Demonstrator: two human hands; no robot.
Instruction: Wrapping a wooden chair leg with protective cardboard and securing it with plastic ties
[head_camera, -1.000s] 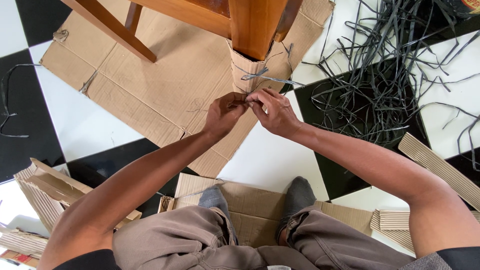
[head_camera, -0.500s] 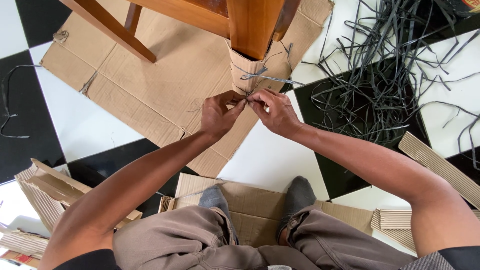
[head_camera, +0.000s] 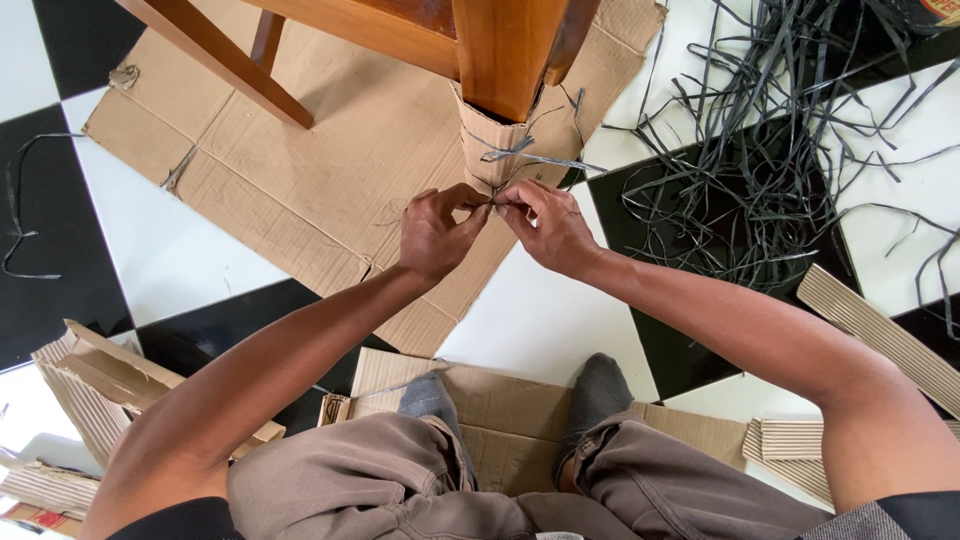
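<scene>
Checkered black and white floor tiles carry a flat cardboard sheet (head_camera: 330, 170) under a wooden furniture leg (head_camera: 497, 55). Left hand (head_camera: 435, 235) and right hand (head_camera: 545, 228) each pinch 1 end of a dark strap (head_camera: 493, 196), grips closed on it, against the cardboard wrap (head_camera: 492, 145) just above the fingers. Judged risk: thin strap slipping from either pinch, loosening the wrap. Against 1.0 s ago, both hands sit barely lower, otherwise unchanged. Loose straps (head_camera: 770, 150) lie right.
</scene>
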